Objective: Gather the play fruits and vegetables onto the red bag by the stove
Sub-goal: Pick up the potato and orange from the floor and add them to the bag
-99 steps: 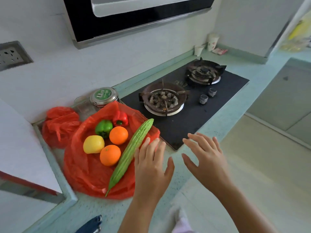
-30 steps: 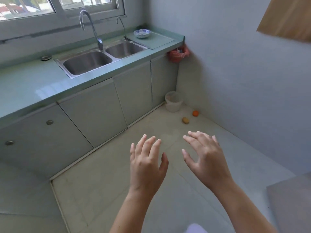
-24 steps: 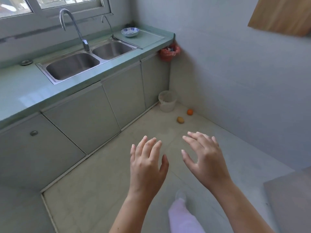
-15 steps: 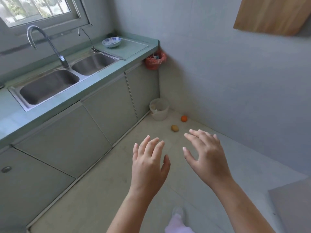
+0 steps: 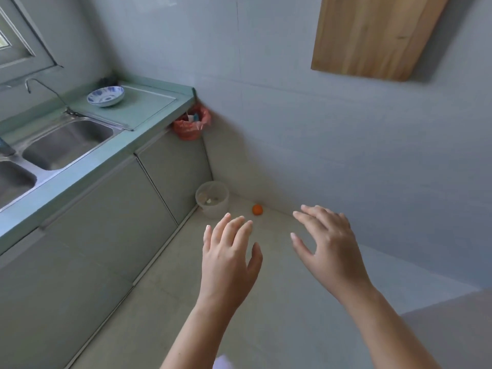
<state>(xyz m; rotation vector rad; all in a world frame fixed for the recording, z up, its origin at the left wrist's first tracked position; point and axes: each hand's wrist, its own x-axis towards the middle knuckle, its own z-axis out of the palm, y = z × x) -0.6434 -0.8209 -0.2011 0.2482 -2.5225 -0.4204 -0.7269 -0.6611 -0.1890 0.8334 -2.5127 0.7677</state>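
A small orange play fruit [image 5: 257, 209] lies on the floor in the far corner, close to the wall. My left hand [image 5: 229, 258] is held out in front of me, fingers apart and holding nothing, its fingertips covering the floor just short of the fruit. My right hand [image 5: 327, 243] is also open and spread, to the right of the fruit and nearer to me. A brownish piece seen earlier beside the orange one is hidden behind my left hand. The red bag by the stove and the stove itself are out of view.
A pale plastic bucket [image 5: 212, 199] stands in the corner left of the fruit. Grey cabinets [image 5: 111, 217] run along the left under a green counter with a steel sink [image 5: 64, 142] and a blue-patterned bowl [image 5: 106, 96]. A red bag of rubbish [image 5: 190, 125] hangs at the counter's end.
I have turned from the stove counter and moved toward the far corner. The orange fruit and bucket are nearer. Both hands stay open and empty in front of me.
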